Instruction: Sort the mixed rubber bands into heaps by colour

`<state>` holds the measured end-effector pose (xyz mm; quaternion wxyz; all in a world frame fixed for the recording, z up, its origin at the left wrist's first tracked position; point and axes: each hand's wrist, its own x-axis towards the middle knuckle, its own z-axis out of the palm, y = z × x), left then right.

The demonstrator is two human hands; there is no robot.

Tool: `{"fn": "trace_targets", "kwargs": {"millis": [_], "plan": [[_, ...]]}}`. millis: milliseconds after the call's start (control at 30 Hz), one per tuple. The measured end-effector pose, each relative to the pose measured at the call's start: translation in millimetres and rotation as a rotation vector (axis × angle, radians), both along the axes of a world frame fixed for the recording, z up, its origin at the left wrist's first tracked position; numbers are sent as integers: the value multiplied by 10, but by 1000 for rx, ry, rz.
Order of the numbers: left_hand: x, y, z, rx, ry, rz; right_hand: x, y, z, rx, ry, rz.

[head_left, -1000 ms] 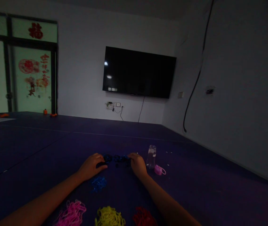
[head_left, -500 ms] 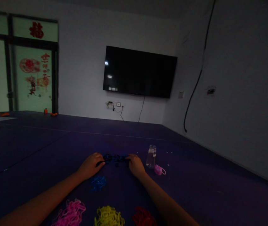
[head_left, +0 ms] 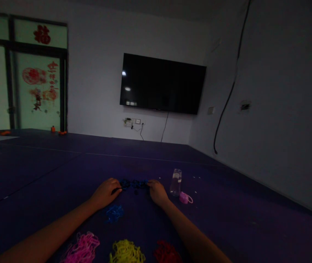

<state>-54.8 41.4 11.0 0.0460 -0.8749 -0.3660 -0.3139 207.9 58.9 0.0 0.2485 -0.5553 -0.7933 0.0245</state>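
Note:
A loose heap of blue and black elastic-looking bands (head_left: 134, 183) lies on the purple surface, between my two hands. My left hand (head_left: 106, 193) is at its left end, fingers curled and thumb drawn toward them; a dark patch shows between thumb and fingers, too dim to tell whether it is a band or a gap. At the right end, the bent fingertips of my right hand (head_left: 158, 192) touch the heap; what they pinch is hidden. Nearer to me lie a small blue pile of bands (head_left: 114, 213), a pink pile (head_left: 83, 248), a yellow pile (head_left: 127, 252) and a red pile (head_left: 167, 252).
To the right of my right hand stands a clear bottle (head_left: 176, 182), its pink cap with a loop (head_left: 185, 197) lying beside it. Small white scraps are scattered nearby. The purple surface (head_left: 235, 204) reaches back to walls with a television (head_left: 162, 84). Small orange objects (head_left: 62, 133) sit far left.
Both hands keep nearly the same place at the ends of the heap. The bands between them look slightly shifted, with more blue showing; the piles and bottle are unmoved.

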Motion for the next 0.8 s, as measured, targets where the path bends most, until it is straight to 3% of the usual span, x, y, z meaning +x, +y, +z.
{"fn": "trace_targets", "kwargs": {"millis": [600,800], "plan": [[-5,12,-14,11,5,4,-21,-89,74,128,310,134],[-1,-5,8,1,11,20,-339,-270,114,20,390,386]]}}
